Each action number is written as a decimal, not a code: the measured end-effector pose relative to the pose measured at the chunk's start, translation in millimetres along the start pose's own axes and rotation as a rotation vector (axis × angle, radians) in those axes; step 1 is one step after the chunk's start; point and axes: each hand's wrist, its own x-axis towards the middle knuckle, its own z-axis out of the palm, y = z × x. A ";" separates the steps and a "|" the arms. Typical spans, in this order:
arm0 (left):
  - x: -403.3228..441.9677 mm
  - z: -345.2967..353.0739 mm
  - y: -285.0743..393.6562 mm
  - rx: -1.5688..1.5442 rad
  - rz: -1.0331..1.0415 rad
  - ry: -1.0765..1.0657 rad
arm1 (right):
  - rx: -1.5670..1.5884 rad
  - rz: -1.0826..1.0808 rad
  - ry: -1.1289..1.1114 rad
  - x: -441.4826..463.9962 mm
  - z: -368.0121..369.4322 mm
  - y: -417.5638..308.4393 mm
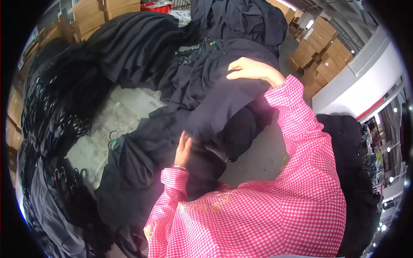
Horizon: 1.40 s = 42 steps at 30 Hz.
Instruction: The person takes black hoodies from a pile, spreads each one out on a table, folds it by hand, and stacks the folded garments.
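Observation:
Dark garments on hangers lie heaped in front of me, and a smooth black garment (215, 105) stretches across the middle between my hands. My right hand (251, 70) rests on the upper part of this cloth, its thumb and fingers apart. Lower down, my left hand (183, 150) is raised edge-on beside the dark cloth, fingers stretched out and holding nothing. Whether its far side touches the fabric I cannot tell. Hanger hooks (112, 139) with a green tag stick out at the left end of the pile.
Dark clothes on hangers (56, 103) crowd the left side, and another dark row (137, 43) curves behind. More dark garments (348, 163) stand at my right. Cardboard boxes (322, 56) are stacked back right, others (88, 17) back left. Grey floor (116, 116) shows between the piles.

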 end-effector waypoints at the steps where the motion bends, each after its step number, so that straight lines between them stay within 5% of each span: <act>1: -8.7 -4.9 6.6 -0.161 -0.122 -0.029 | 0.042 -0.036 -0.032 2.5 6.8 -22.9; 4: -32.5 -48.4 30.1 -0.597 -0.238 0.011 | 0.345 -0.275 -0.057 25.6 61.1 -80.6; 7: -70.0 -108.2 24.5 -0.940 -0.141 0.025 | 0.541 -0.343 -0.334 40.6 110.6 -136.1; 9: -105.8 -133.2 17.0 -1.093 -0.113 0.151 | 0.743 -0.194 -0.343 55.5 123.8 -130.0; 13: -160.0 -157.0 -0.6 -1.187 -0.118 0.411 | 0.521 0.017 -0.094 80.6 165.5 -27.4; 17: -173.8 -177.4 -44.2 -0.802 -0.241 0.513 | 0.057 0.080 -0.077 45.9 237.2 55.1; 19: -169.7 -189.1 -62.1 -0.453 -0.330 0.552 | -0.066 -0.079 0.002 28.7 286.1 88.1; 26: -153.9 -202.4 16.3 -0.262 -0.202 0.611 | 0.033 -0.080 0.267 28.0 377.4 98.8; 30: -141.0 -195.9 0.1 -0.253 -0.382 0.697 | 0.168 0.094 0.231 62.3 397.6 132.3; 33: -117.4 -190.5 -0.8 0.520 -0.744 0.710 | 0.251 0.092 0.299 72.9 401.5 163.7; 35: -94.9 -191.1 -15.3 1.116 -0.567 0.656 | 0.282 0.093 0.316 76.8 397.8 182.4; 36: -74.5 -201.0 -26.2 1.431 -0.259 0.594 | 0.243 0.042 0.376 78.5 393.5 178.3; 39: 61.8 -123.1 2.6 1.025 -0.199 0.523 | 0.121 -0.106 0.558 93.1 383.7 189.1; 42: 188.7 -54.0 -25.1 1.060 0.002 0.315 | 0.138 -0.103 0.532 109.2 384.5 210.1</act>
